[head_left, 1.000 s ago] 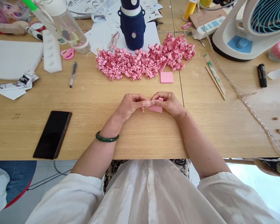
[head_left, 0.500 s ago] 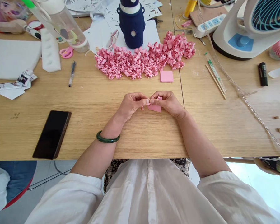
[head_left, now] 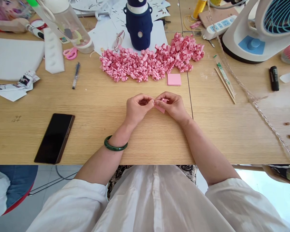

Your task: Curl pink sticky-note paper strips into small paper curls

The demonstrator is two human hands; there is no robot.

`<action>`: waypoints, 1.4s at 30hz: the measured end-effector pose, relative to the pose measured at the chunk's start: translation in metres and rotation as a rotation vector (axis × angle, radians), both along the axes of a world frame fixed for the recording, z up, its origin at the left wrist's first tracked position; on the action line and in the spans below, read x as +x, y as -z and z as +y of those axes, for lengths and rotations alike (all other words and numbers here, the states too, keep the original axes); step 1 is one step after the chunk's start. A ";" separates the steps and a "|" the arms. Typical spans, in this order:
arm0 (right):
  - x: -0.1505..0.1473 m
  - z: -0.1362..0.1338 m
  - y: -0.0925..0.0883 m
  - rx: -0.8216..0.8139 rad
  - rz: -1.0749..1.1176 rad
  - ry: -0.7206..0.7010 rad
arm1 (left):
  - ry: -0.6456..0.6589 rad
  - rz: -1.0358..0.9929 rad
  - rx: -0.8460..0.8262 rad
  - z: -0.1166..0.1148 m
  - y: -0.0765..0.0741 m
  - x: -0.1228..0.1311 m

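Head view: pink paper (head_left: pixel 160 109) between pinching hands (head_left: pixel 137 109) (head_left: pixel 174 105).

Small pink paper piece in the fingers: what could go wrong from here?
The small pink paper piece might tear or crease, being pinched by the left hand and the right hand. The white desk fan, if running (I can't tell), could scatter the loose heap of curled pink paper strips.

Loose white shirt (head_left: pixel 178 206), front placket (head_left: pixel 156 193); wide sleeves (head_left: pixel 72 203); glossy dark-green bangle (head_left: pixel 115 148), left arm (head_left: pixel 94 167)
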State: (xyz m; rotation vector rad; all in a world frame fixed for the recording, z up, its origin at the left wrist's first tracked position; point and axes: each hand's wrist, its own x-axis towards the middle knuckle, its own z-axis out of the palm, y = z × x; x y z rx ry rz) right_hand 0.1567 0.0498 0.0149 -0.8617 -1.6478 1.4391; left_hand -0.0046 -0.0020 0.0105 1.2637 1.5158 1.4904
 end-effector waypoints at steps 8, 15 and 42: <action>-0.014 -0.009 0.009 0.239 -0.028 0.234 | -0.150 0.401 0.297 -0.006 -0.001 0.005; -0.018 -0.010 0.013 0.228 -0.061 0.341 | -0.084 0.373 0.320 -0.007 0.000 0.006; -0.012 -0.003 0.011 0.225 -0.064 0.239 | 0.012 -0.114 -0.037 -0.003 0.000 0.005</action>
